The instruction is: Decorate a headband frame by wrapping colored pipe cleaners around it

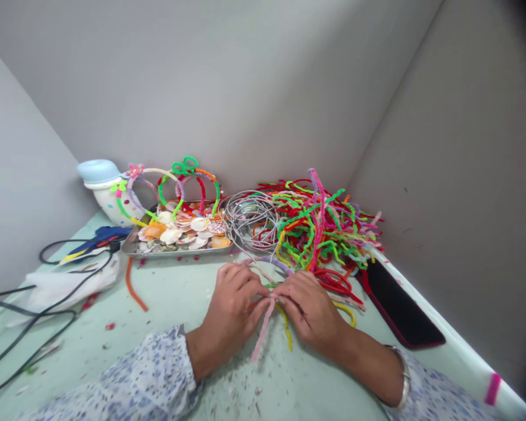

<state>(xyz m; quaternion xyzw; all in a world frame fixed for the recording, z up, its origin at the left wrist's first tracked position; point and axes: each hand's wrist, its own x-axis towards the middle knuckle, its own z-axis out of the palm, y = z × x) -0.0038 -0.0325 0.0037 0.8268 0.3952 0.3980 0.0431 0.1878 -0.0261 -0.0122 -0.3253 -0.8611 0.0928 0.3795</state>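
Note:
My left hand (235, 298) and my right hand (309, 307) meet at the middle of the table, thumbs and fingers pinched close together. Between the fingertips is a pale pink pipe cleaner (263, 333), one end hanging down toward me. Both hands are closed on it. A yellow pipe cleaner (285, 330) dangles just beside it; whether it is joined to the pink one I cannot tell. Bits of green and a purple pipe cleaner (274, 263) show just behind the fingers, partly hidden by the hands.
A metal tray (179, 251) of seashells holds several pipe-cleaner headbands (164, 173). Beside it lie coiled silver wire (252, 222) and a heap of colourful pipe cleaners (333, 228). A white-and-blue container (109, 193), black cable (35, 316), orange pipe cleaner (134, 286) and black phone-like slab (401, 307) lie around.

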